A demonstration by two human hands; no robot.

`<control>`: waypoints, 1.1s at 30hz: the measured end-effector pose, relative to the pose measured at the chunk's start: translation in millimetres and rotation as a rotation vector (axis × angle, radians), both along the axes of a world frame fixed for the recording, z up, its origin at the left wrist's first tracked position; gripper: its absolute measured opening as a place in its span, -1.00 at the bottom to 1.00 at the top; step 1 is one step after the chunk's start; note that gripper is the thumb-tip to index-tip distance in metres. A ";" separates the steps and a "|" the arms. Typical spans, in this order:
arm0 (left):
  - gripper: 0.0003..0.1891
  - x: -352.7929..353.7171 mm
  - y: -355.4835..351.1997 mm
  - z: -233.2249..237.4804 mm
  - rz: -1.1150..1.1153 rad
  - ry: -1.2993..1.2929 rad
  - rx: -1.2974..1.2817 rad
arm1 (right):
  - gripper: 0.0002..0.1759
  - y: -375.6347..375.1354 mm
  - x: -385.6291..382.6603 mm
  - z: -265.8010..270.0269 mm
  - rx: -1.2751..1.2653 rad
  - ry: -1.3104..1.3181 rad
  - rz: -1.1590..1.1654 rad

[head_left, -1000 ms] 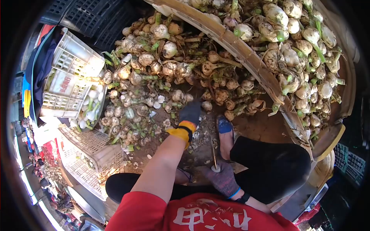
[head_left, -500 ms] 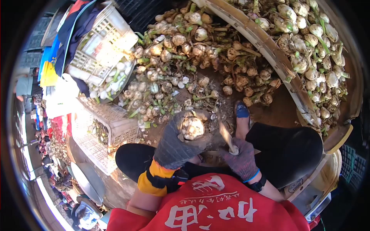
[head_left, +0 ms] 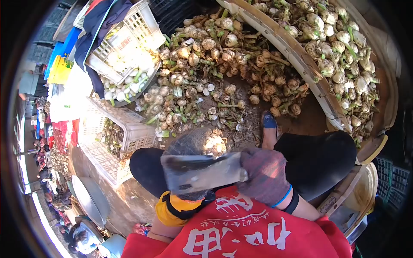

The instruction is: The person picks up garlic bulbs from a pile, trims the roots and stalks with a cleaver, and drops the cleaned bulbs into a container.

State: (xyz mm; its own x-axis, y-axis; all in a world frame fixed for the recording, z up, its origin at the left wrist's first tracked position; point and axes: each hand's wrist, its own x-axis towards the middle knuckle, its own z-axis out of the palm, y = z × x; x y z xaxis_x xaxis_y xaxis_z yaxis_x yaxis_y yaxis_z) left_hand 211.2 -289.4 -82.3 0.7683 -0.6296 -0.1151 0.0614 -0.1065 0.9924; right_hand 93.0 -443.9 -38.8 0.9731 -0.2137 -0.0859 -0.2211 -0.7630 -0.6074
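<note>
My left hand (head_left: 189,144), in a dark grey glove, is closed around a pale bulb (head_left: 215,144) whose top shows at the hand's right side. A broad cleaver (head_left: 202,172) lies level across the view, its blade covering much of my left hand. Its handle end is in my right hand (head_left: 266,175), gloved in grey and red, with the fingers wrapped round it. Beyond both hands, a heap of bulbs with stems (head_left: 211,47) covers the ground, with cut scraps and peel nearer my hands.
A white plastic crate (head_left: 137,137) lies at the left. Behind it, another crate (head_left: 146,21) stands by a tub of white trimmed bulbs (head_left: 137,84). A large basket (head_left: 309,73) of bulbs curves along the right. Several people sit far left.
My right hand has risen towards the camera, and the cleaver has swung from edge-on to broadside in front of my left hand. The bulb stays in my left hand.
</note>
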 end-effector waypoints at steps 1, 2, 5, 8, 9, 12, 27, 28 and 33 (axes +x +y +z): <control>-0.68 -2.8 1.1 2.1 0.020 -0.115 0.046 | -0.63 -1.1 -7.6 -18.9 0.052 -0.065 -0.062; -0.66 -4.0 1.4 5.2 0.044 -0.233 0.089 | -0.64 -1.9 -15.5 -41.5 0.102 -0.134 -0.120; -0.51 -4.5 -11.2 38.8 -0.016 -0.913 0.451 | -0.77 -17.7 -52.4 -82.2 -0.005 0.078 -0.508; -0.55 -6.4 -6.3 26.4 0.068 -0.989 0.494 | -0.77 -0.3 -66.9 -81.2 0.181 0.035 -0.499; -0.58 -7.2 -9.4 27.5 0.073 -0.771 0.390 | -0.75 -1.5 -64.6 -78.0 0.300 -0.034 -0.487; -0.62 6.2 -28.5 34.6 0.012 -0.414 0.179 | -0.75 -9.2 -60.7 -75.8 0.482 0.063 -0.495; -0.77 54.7 -10.3 -4.8 -0.159 0.909 -0.873 | -0.86 -40.5 -55.2 -67.7 0.616 0.152 -0.177; -0.77 57.1 -4.2 -17.7 -0.140 0.944 -0.875 | -0.84 -29.5 -64.1 -69.6 0.630 0.122 -0.211; -0.74 89.5 -22.6 -121.2 0.444 1.273 -0.105 | -0.75 -22.1 -61.1 -104.4 1.058 0.148 -0.949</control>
